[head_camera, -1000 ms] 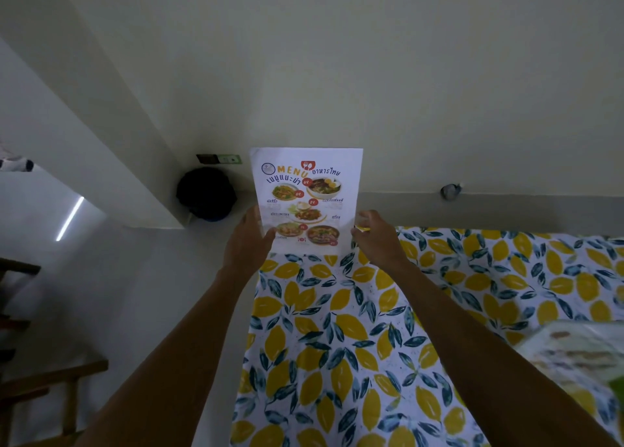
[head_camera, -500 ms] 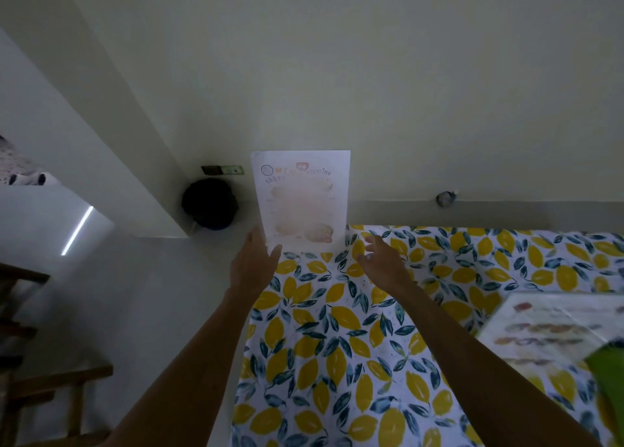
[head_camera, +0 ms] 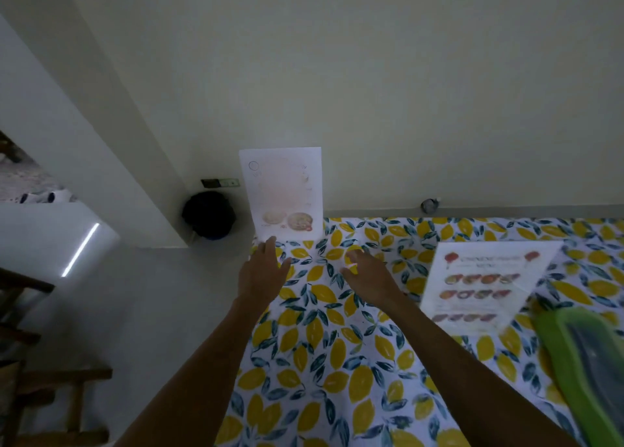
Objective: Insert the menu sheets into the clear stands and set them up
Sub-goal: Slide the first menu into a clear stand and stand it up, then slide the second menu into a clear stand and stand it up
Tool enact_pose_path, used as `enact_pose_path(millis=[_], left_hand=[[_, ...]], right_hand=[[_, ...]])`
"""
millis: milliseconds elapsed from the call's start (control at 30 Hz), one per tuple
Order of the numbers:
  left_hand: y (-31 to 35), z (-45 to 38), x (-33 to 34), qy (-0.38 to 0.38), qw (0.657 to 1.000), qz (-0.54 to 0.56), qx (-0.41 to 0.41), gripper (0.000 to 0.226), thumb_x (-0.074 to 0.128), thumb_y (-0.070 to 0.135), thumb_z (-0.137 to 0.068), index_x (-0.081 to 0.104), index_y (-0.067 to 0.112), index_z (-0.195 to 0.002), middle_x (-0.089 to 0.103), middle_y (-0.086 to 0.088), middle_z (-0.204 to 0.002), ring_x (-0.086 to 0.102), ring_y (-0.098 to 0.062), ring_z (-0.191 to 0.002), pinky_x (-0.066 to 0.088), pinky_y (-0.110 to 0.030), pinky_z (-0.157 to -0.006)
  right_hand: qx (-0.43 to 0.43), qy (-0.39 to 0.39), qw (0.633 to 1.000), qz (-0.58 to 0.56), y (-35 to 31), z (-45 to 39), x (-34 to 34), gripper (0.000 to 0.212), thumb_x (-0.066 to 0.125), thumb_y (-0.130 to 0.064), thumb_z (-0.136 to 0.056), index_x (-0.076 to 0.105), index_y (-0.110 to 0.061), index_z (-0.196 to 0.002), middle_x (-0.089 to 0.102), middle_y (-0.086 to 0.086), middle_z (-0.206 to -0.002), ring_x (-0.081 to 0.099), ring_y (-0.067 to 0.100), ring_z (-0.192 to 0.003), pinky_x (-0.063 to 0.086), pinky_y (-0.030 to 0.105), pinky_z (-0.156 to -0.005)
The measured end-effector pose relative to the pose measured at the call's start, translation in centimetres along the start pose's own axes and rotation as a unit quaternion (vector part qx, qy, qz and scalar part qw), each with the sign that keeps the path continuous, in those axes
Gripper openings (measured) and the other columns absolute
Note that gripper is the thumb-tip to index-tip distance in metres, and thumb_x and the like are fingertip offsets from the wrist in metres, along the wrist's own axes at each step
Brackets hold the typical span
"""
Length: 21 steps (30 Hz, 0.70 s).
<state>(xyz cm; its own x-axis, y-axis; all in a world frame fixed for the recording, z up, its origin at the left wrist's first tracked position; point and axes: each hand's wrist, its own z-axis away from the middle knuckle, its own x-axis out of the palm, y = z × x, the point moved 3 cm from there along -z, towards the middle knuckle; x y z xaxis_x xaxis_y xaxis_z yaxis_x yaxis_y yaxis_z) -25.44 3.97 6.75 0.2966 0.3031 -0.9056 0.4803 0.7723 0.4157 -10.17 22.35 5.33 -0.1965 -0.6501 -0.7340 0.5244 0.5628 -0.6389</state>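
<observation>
A menu sheet in a clear stand (head_camera: 283,193) stands upright at the far left corner of the table, its print washed out by glare. My left hand (head_camera: 261,272) hovers just in front of its base, fingers apart, holding nothing; whether a fingertip still touches the base I cannot tell. My right hand (head_camera: 366,272) is open over the cloth, clear of the stand. A second menu in a clear stand (head_camera: 483,286), with rows of food pictures, leans on the table at the right.
The table wears a lemon-print cloth (head_camera: 324,362). A green tray (head_camera: 587,362) lies at the right edge. A black bag (head_camera: 208,215) sits on the floor by the wall beyond the table corner. Wooden chair parts (head_camera: 40,379) are at lower left.
Both hands have let go of the upright menu stand and drawn back toward me. The view tilted down, bringing the second menu and green tray fully into sight.
</observation>
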Motion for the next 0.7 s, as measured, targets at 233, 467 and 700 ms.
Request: enact_pose_path(millis=[233,467,700], left_hand=[[6.6,8.1,1.7,0.006,1.0,-0.024,0.011,0.075,0.042,0.059,-0.097,0.024,0.014,-0.155,0.038,-0.01,-0.156,0.044,-0.031,-0.137,0.042,-0.045,-0.105],[13.5,15.8,4.9,-0.009,0.997,-0.052,0.054,0.074,0.04,0.061,-0.097,0.029,0.015,-0.153,0.043,-0.009,-0.153,0.048,-0.028,-0.134,0.042,-0.042,-0.105],[17.5,18.7,7.3,-0.004,0.991,-0.064,0.119,0.059,0.045,0.056,-0.097,0.052,0.014,-0.138,0.056,-0.007,-0.138,0.055,-0.026,-0.124,0.047,-0.04,-0.098]], right_hand=[[-0.04,-0.025,0.998,0.038,4.0,9.3,-2.2,0.051,0.054,-0.04,-0.097,0.048,-0.015,-0.141,0.056,0.01,-0.139,0.058,0.026,-0.12,0.049,0.042,-0.1],[-0.038,-0.013,0.99,0.134,11.0,18.9,-6.2,0.048,0.046,-0.039,-0.1,0.046,-0.014,-0.141,0.051,0.012,-0.139,0.051,0.032,-0.124,0.048,0.044,-0.098],[-0.007,0.005,0.981,0.195,16.7,23.8,-10.4,0.046,0.045,-0.037,-0.099,0.046,-0.014,-0.139,0.051,0.012,-0.135,0.051,0.033,-0.124,0.05,0.047,-0.094]])
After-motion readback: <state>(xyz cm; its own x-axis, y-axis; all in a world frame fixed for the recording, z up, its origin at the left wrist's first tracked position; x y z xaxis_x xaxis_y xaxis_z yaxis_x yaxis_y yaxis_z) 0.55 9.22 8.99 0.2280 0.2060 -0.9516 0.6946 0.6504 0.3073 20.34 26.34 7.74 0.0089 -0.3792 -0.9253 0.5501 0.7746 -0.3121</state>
